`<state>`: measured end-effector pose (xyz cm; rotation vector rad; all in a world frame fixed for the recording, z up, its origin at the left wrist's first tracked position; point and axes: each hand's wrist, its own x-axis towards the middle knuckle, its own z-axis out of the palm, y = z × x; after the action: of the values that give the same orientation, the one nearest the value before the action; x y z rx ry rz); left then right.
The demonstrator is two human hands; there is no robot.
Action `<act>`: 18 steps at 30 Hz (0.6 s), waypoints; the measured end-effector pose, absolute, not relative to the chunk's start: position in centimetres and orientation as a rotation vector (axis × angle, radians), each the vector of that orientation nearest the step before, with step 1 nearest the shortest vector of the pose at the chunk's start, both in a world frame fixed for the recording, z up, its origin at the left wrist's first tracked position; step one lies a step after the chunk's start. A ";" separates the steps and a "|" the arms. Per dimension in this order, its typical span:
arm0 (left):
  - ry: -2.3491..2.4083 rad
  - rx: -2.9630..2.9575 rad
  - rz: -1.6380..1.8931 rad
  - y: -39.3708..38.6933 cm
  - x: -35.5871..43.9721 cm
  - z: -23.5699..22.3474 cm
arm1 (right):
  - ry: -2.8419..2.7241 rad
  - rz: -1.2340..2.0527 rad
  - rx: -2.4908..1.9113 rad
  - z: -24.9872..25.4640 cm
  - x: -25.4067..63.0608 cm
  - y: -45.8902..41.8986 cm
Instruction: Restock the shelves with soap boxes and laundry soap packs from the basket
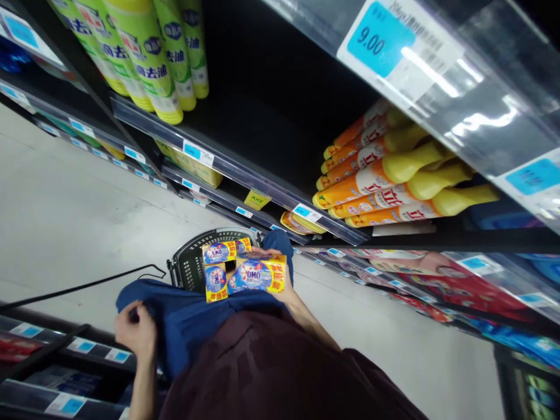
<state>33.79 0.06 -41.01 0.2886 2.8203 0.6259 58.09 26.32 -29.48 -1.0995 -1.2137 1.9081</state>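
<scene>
My right hand (286, 290) is closed around a stack of blue and yellow OMO soap packs (258, 275), with fingertips showing over the top edge. The packs rest against my blue trouser leg (188, 318), just in front of a dark shopping basket (195, 262) on the floor. My left hand (136, 331) sits at the lower left, its fingers pinched shut on the blue trouser fabric at the knee. A dark maroon top fills the bottom middle of the view.
Store shelves line the right side, with orange and yellow bottles (385, 181), green bottles (149, 58) above, and blue price tags (380, 38). A thin black basket handle (87, 286) stretches across the pale floor (65, 210). Low shelves (52, 356) stand at the lower left.
</scene>
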 end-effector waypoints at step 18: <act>1.064 -0.118 1.574 12.2 43.5 -29.1 | -1.383 2.202 -0.916 -29.7 56.2 24.5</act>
<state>43.48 12.24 -29.06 -0.1178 1.0643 1.5742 56.18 24.48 -29.70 -0.9164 -1.3827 2.2018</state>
